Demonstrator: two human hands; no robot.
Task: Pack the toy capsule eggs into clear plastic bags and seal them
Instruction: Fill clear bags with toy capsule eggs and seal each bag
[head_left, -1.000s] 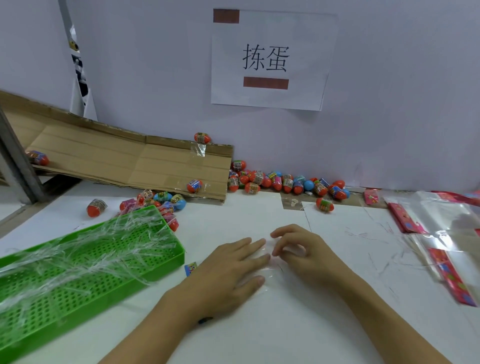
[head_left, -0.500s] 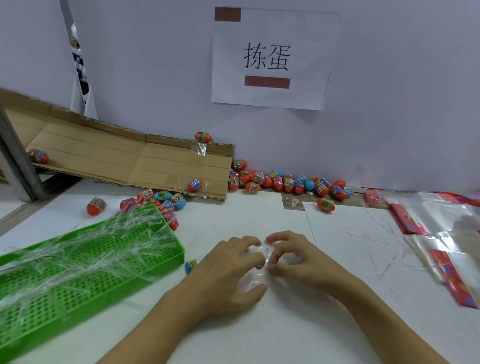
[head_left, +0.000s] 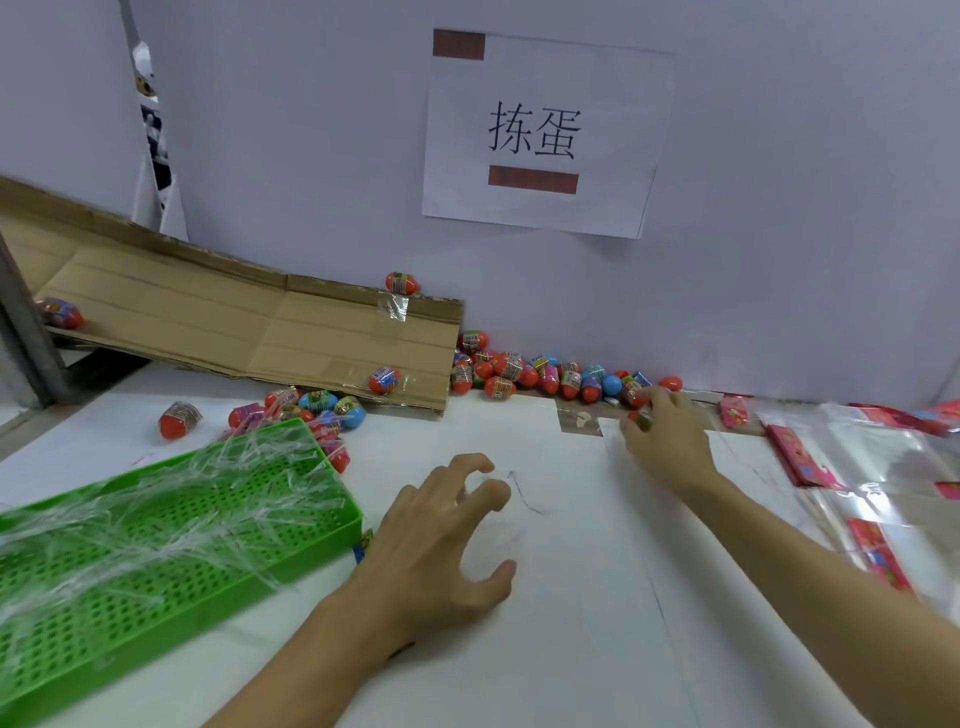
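White tabletop (head_left: 545, 597) at right of centre, my right hand (head_left: 667, 441) pinches a light, slick, hard capsule egg (head_left: 643, 419) round its middle; left hand (head_left: 441, 540) hovers, loosely curled.

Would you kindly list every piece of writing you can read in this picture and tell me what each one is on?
"拣蛋": black characters on the white paper sign taped to the wall.
Wrappers on the toy capsule eggs: printed, too small to read.
Pink header cards on the clear plastic bags: printed, too blurred to read.
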